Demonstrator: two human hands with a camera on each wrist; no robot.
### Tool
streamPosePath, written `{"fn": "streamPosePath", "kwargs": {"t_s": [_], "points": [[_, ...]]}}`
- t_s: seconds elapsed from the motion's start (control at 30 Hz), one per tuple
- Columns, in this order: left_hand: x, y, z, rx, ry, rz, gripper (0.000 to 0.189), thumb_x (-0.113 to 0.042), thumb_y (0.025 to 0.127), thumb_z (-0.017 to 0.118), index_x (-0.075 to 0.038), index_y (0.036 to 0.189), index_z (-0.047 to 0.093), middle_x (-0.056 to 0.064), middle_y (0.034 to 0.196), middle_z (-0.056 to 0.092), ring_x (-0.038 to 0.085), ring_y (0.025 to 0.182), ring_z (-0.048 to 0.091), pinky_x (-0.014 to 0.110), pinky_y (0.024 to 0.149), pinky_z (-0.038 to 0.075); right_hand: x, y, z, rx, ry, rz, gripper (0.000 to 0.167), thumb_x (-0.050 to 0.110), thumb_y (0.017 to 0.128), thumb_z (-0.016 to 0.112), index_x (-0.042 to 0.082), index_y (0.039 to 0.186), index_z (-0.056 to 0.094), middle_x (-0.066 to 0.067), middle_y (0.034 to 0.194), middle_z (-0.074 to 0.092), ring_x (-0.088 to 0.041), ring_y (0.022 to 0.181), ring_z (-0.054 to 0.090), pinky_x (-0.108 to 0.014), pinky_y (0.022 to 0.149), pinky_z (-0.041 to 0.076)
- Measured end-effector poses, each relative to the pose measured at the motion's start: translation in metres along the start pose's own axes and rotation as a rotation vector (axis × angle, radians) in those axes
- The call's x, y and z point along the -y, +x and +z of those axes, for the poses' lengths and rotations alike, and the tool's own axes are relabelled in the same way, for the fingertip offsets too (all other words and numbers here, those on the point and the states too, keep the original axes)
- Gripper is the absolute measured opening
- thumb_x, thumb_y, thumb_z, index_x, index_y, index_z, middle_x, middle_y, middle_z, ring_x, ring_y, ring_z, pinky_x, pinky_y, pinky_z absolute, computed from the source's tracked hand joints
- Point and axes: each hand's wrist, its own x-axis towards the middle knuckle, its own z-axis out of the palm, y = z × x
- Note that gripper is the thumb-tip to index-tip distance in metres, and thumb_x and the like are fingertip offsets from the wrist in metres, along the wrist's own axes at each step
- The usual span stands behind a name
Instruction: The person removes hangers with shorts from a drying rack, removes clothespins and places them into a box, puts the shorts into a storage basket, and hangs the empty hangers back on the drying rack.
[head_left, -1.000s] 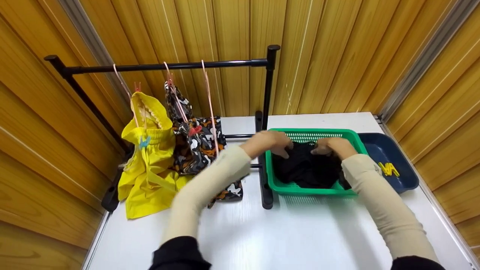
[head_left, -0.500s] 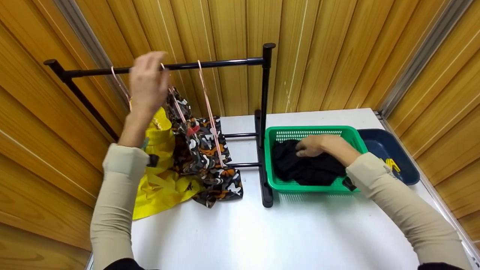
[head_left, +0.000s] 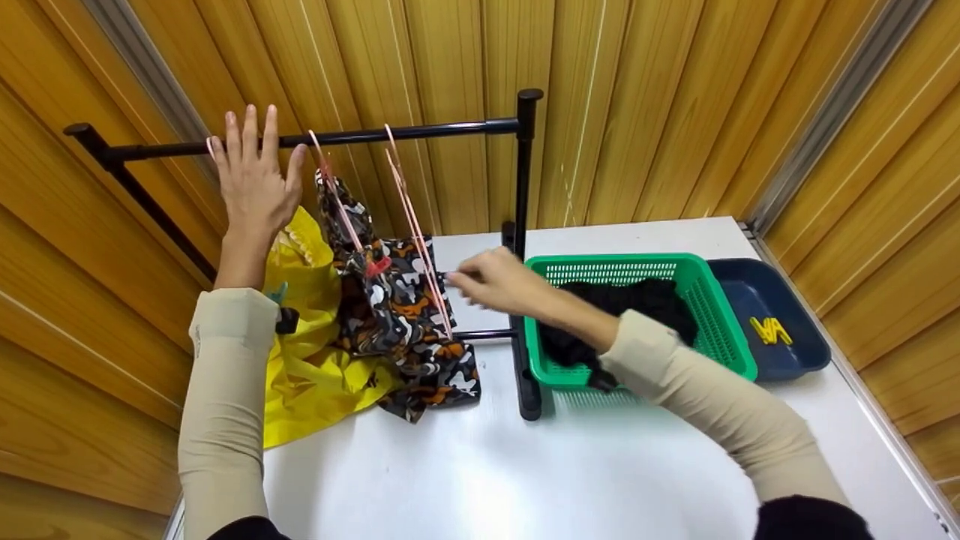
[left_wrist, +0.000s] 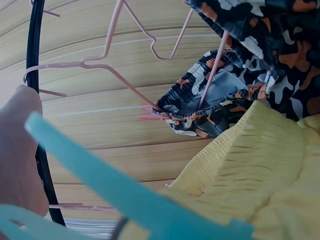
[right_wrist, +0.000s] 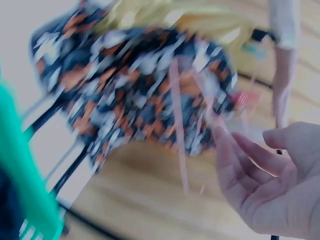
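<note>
My left hand (head_left: 259, 180), fingers straight and spread, lies against the black top rail (head_left: 360, 136) of a clothes rack, by the left pink hanger's hook. Below it hang yellow elastic-waist bottoms (head_left: 307, 382) with a blue clothespin (left_wrist: 120, 185), large and blurred in the left wrist view. Beside them, camouflage bottoms (head_left: 409, 296) hang from a pink hanger (head_left: 341, 202) with red clothespins (head_left: 377, 265). My right hand (head_left: 501, 281), fingers loosely bent and holding nothing, is just right of another pink hanger (head_left: 411, 202), which overlaps the camouflage cloth.
A green basket (head_left: 637, 384) holding black cloth (head_left: 652, 300) stands right of the rack's post (head_left: 523, 195). Next to it, a dark blue tray (head_left: 799, 300) holds yellow clothespins (head_left: 771, 330). Wood-look panels (head_left: 637, 112) close in the white table (head_left: 487, 465).
My left hand went from the basket up to the rail, then slid left along it. My right hand left the black cloth and moved left toward the pink hanger.
</note>
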Motion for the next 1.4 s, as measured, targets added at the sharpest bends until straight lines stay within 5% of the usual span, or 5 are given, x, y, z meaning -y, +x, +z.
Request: {"fn": "streamPosePath", "kwargs": {"t_s": [0.33,0.6,0.97,1.1,1.4], "points": [[-0.001,-0.001,-0.003,0.044,0.013,0.001,0.074,-0.065,0.104,0.018,-0.029,0.165,-0.005,0.003,0.174,-0.005,0.031,0.161,-0.01,0.054,0.126,-0.013,0.018,0.046,0.061,0.116,0.297,0.169,0.086,0.034,0.102,0.062,0.006,0.164,0.009,-0.02,0.167,0.025,-0.03,0.148,0.041,-0.042,0.122,0.035],[0.001,-0.011,-0.003,0.037,0.018,-0.015,0.075,-0.065,0.104,0.02,-0.028,0.165,-0.003,0.005,0.174,-0.001,0.033,0.161,-0.004,0.056,0.126,-0.012,0.001,0.063,0.094,0.232,0.541,0.287,0.089,0.034,0.097,0.069,0.022,0.165,0.014,-0.015,0.171,0.014,-0.027,0.111,0.057,-0.046,0.096,0.057],[-0.008,-0.008,-0.001,0.047,0.018,0.008,0.076,-0.066,0.104,0.02,-0.027,0.165,-0.003,0.006,0.174,0.0,0.033,0.161,-0.004,0.055,0.127,-0.012,-0.005,0.079,0.108,-0.081,0.547,0.281,0.042,0.006,0.102,0.043,0.0,0.143,0.047,-0.011,0.114,0.056,-0.019,0.098,0.053,-0.026,0.084,0.044],[-0.009,-0.008,0.0,0.058,0.019,0.013,0.077,-0.066,0.104,0.02,-0.027,0.165,-0.003,0.006,0.174,0.001,0.033,0.161,-0.003,0.056,0.126,-0.012,-0.015,0.079,0.107,-0.199,0.631,0.305,0.048,0.001,0.103,0.034,-0.002,0.15,0.041,-0.02,0.137,0.055,-0.025,0.124,0.053,-0.03,0.105,0.042],[-0.007,-0.004,-0.001,0.091,0.032,0.003,0.078,-0.069,0.103,0.018,-0.028,0.165,-0.007,0.006,0.174,-0.002,0.033,0.161,-0.007,0.055,0.126,-0.014,-0.019,0.069,0.098,-0.541,0.273,0.138,0.036,-0.007,0.094,0.043,-0.009,0.126,0.06,-0.027,0.126,0.062,-0.039,0.123,0.058,-0.048,0.109,0.044]]}}
